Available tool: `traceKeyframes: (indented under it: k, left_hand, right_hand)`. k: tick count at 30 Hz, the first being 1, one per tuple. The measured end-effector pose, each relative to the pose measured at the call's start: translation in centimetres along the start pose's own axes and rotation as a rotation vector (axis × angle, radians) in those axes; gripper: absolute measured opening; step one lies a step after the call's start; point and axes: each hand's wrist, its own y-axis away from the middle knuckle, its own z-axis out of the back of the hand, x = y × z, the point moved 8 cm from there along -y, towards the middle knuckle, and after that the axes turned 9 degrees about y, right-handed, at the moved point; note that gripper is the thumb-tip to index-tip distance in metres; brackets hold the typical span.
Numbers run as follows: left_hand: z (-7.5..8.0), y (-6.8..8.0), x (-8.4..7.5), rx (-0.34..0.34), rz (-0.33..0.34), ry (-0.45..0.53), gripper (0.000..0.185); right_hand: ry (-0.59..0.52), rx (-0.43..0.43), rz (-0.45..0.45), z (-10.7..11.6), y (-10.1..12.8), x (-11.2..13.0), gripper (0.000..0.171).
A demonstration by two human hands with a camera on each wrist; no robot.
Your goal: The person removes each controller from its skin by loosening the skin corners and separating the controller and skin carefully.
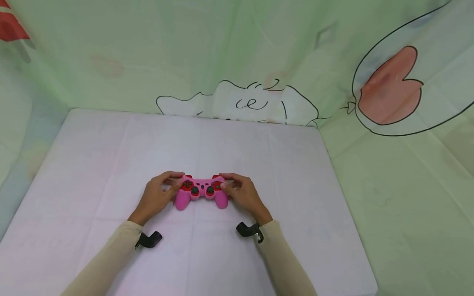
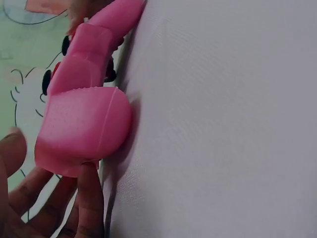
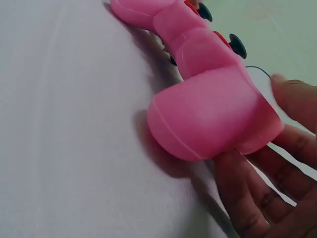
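A pink game controller with red button areas and two black thumbsticks is held low over the white table, handles toward me. My left hand holds its left end, index finger along the top shoulder and thumb at the side by the direction pad. At the other end, my right hand grips it likewise, thumb near the right-hand buttons. From the left wrist, the rounded handle shows with fingertips under its edge. The right wrist view shows the other handle, fingers beneath and thumb above.
A white cloth covers the table. Green printed fabric hangs behind it and at the sides, with cartoon outlines and a red heart. Black wrist-worn devices stick out from both sleeves.
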Motion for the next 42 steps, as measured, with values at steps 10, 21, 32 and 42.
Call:
traceKeyframes:
  k: [10, 21, 32, 42]
  left_hand:
    - [0.2, 0.2, 0.1, -0.004, -0.039, -0.004, 0.046]
    - [0.7, -1.1, 0.4, 0.033, 0.003, -0.026, 0.036]
    - [0.3, -2.4, 1.0, 0.261, 0.019, 0.086, 0.037]
    - [-0.2, -2.5, 1.1, 0.307, 0.026, 0.100, 0.026]
  right_hand:
    - [0.112, 0.003, 0.065, -0.1, 0.1, -0.3, 0.048]
    - [0.042, -0.065, 0.064, 0.5, -0.4, -0.5, 0.033]
    - [-0.141, 0.218, 0.041, -0.5, -1.9, -1.2, 0.033]
    - [-0.147, 0.259, 0.018, -0.6, -1.8, -1.3, 0.019]
